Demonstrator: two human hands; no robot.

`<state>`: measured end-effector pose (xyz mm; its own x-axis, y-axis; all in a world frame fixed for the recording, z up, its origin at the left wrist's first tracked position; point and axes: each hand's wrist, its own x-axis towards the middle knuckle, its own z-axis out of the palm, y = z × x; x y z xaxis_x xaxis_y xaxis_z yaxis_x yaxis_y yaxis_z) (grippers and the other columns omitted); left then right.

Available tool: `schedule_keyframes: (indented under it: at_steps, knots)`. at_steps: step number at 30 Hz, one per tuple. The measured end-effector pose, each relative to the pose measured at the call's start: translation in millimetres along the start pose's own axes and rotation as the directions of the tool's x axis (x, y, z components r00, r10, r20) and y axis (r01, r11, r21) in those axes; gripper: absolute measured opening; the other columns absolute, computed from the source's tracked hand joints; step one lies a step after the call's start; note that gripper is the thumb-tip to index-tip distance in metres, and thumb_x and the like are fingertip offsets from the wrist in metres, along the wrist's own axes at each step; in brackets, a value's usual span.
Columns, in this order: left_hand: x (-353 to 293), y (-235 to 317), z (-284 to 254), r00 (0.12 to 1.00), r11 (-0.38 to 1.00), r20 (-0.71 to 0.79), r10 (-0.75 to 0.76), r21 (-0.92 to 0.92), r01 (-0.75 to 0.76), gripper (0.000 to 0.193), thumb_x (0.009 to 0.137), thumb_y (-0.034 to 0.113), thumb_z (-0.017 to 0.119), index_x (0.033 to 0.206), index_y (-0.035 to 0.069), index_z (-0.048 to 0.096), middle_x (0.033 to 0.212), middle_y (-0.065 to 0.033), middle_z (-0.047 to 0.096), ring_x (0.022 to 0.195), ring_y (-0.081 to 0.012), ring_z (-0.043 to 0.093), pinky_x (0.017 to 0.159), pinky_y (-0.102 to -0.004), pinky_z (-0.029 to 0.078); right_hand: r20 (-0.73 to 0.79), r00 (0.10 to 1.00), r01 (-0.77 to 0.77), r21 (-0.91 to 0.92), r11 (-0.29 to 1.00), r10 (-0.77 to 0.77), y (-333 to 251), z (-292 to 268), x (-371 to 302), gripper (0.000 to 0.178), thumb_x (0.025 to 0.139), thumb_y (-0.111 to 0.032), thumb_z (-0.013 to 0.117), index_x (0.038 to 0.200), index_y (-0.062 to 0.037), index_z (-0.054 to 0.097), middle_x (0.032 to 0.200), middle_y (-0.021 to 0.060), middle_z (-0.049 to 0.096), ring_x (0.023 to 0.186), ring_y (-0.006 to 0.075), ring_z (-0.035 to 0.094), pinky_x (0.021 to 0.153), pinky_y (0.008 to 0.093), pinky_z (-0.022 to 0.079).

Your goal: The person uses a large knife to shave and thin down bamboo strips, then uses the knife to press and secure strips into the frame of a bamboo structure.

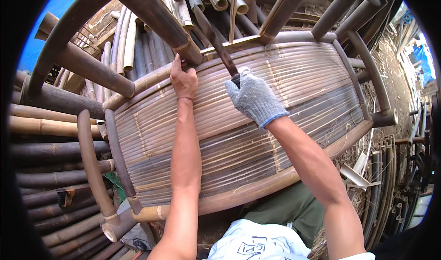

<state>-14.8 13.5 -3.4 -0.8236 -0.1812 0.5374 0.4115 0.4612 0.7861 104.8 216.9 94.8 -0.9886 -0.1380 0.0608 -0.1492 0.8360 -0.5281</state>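
A bamboo bench (220,134) with a slatted seat lies across in front of me. My left hand (184,80) is bare and rests at its back rail, beside the foot of a thick bamboo post (158,19). The index finger points up against the joint and the other fingers are curled; anything within them is hidden. My right hand (254,96), in a grey knitted glove, is closed around the dark handle of a machete (215,42). Its long, stained blade slants up and left past the back rail, above the seat and clear of my left hand.
Cut bamboo poles (133,44) are heaped behind the bench. More dark poles (59,152) lie at the left, with a small orange and black tool (65,197) on them. Curved bamboo armrests (94,168) rise at both ends. Scraps and split pieces (358,175) litter the right side.
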Motion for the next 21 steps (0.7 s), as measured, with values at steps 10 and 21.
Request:
schedule_keyframes:
  at_steps: [10, 21]
  knots:
    - [-0.3, -8.1, -7.4, 1.000, 1.000, 0.015, 0.022, 0.018, -0.022, 0.047, 0.080, 0.005, 0.060, 0.126, 0.003, 0.062, 0.104, -0.0169, 0.072, 0.093, -0.0308, 0.071, 0.087, -0.0400, 0.055, -0.004, 0.991, -0.127, 0.282, 0.951, 0.133, 41.3, -68.3, -101.1, 0.037, 0.094, -0.035, 0.067, 0.106, -0.0005, 0.062, 0.090, 0.0243, 0.068, 0.085, 0.0414, 0.069, 0.079, 0.0482, 0.054]
    - [106.1, 91.4, 4.9, 0.695, 0.928, -0.616, 0.370, 0.211, -0.307, 0.048, 0.075, 0.031, 0.092, 0.103, -0.001, 0.072, 0.095, -0.0074, 0.074, 0.080, -0.0159, 0.067, 0.080, -0.0314, 0.055, -0.119, 0.944, -0.304, 0.043, 0.952, 0.307, 151.0, -95.7, -177.5, 0.040, 0.093, -0.034, 0.070, 0.114, -0.0016, 0.060, 0.093, 0.0231, 0.069, 0.087, 0.0409, 0.070, 0.076, 0.0474, 0.055]
